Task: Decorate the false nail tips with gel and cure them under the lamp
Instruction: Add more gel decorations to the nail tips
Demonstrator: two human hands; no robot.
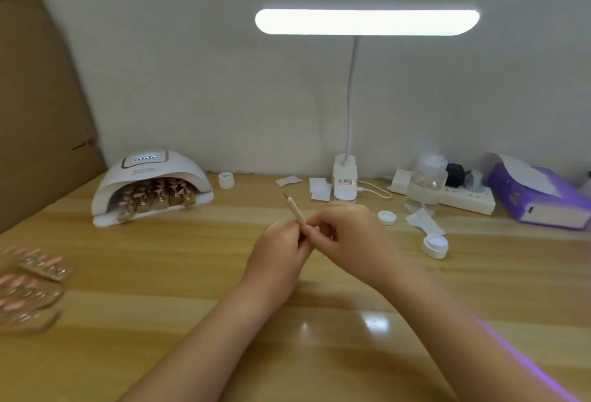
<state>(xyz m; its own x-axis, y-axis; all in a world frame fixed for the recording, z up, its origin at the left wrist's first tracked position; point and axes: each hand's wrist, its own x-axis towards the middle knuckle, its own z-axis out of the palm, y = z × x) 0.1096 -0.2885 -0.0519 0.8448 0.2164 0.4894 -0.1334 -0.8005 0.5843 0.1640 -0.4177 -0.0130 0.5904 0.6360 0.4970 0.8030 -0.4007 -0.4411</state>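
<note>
Left hand (281, 253): curled round the lower end of a thin white brush (295, 212), fingers pinching the shaft, bristle tip pointing up and away.
Right hand (347, 235): meeting the left at mid-table, fingers bent in toward the same brush shaft; whether gripping it or only touching, cannot tell — blur hides the fingertips.
Curing lamp (150, 185): far left on the wooden table (198, 273), display lit, mouth facing forward.
Nail tips under lamp (156, 198): a row of pink tips on stands inside the mouth, front ones reaching out just past the lip.
Other nail tips (27, 286): several more rows lying at the left edge, well apart from the hands, blurred.
Gel pots: one small open jar (435, 245) to the right of the hands, a loose white lid (387, 217) just behind it, a closed pot (226, 180) beside the lamp.
Step in hand: probably readying the brush while one batch cures.
Doing it well: hold near the ferrule for control; load only a small bead from the open jar; keep the bristles off the table and fingers; steady one wrist against the other before touching a tip.
Risk: gel left open near the bright desk lamp (367, 21) may thicken — cap soon.
</note>
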